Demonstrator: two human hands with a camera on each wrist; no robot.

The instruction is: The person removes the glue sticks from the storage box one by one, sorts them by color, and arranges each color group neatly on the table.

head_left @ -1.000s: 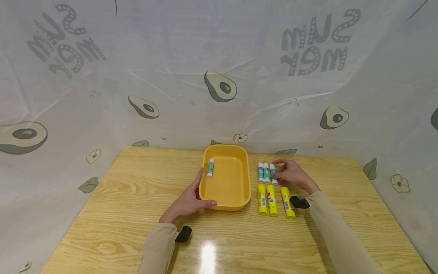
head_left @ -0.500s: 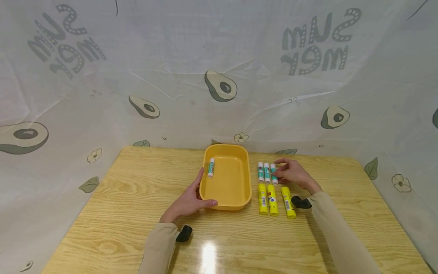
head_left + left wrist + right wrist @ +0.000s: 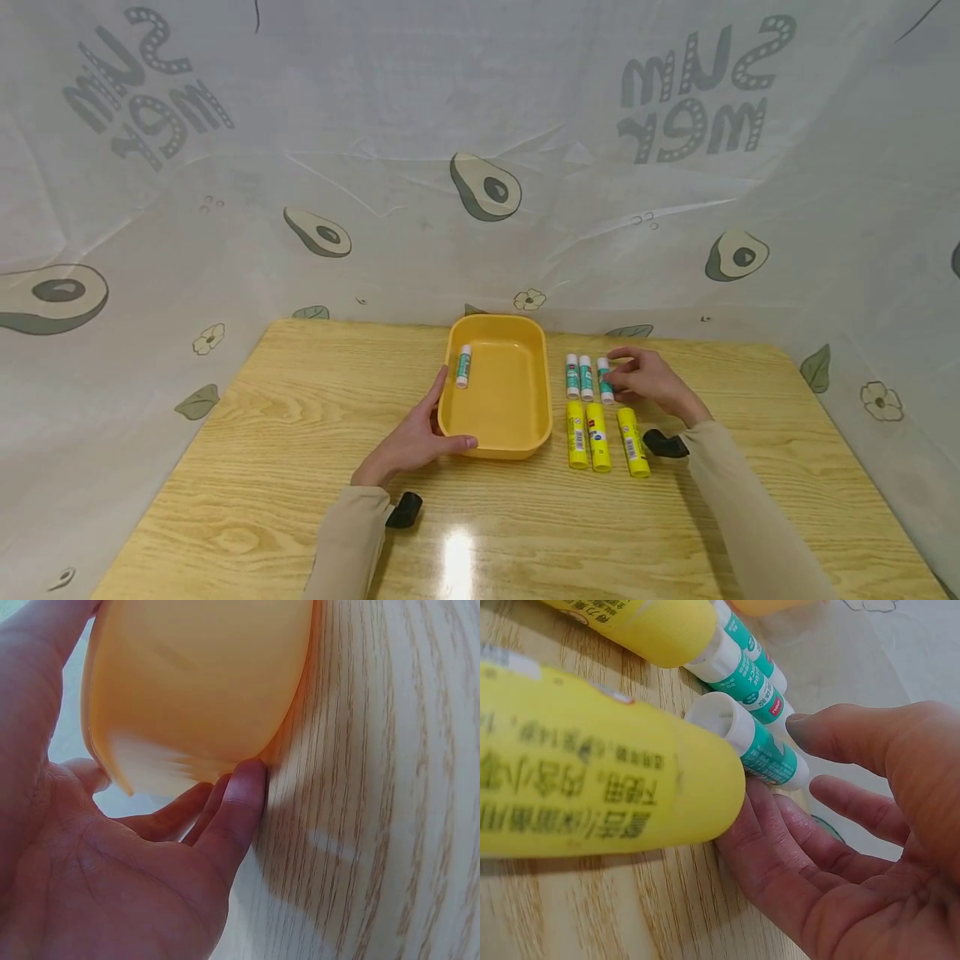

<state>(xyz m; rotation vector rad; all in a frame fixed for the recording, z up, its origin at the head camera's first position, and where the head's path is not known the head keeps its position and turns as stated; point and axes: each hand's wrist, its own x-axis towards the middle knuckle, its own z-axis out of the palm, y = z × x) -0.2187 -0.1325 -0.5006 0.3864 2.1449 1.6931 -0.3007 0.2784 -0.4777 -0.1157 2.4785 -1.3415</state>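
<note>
My left hand (image 3: 411, 439) holds the near left corner of a yellow plastic tray (image 3: 546, 392), thumb at the near rim and a finger along the left side. In the left wrist view other fingertips (image 3: 247, 776) touch its outer wall near the table. A white and teal glue stick (image 3: 463, 367) lies inside. My right hand (image 3: 651, 385) is at the rightmost of three small glue sticks (image 3: 769, 756) on the table. Its fingers touch that stick's side, and the thumb (image 3: 832, 731) appears apart from it in the right wrist view. The other two sticks (image 3: 579, 377) lie side by side.
Three larger yellow glue sticks (image 3: 598, 437) lie closer to me, the rightmost (image 3: 633, 442) a little apart and near my right wrist. The wooden table (image 3: 315, 417) ends at a printed cloth (image 3: 405, 275) behind and at the sides.
My right hand has moved slightly right, and the rightmost small glue stick has shifted right, widening the gap from its neighbour. My left hand and the tray stay put.
</note>
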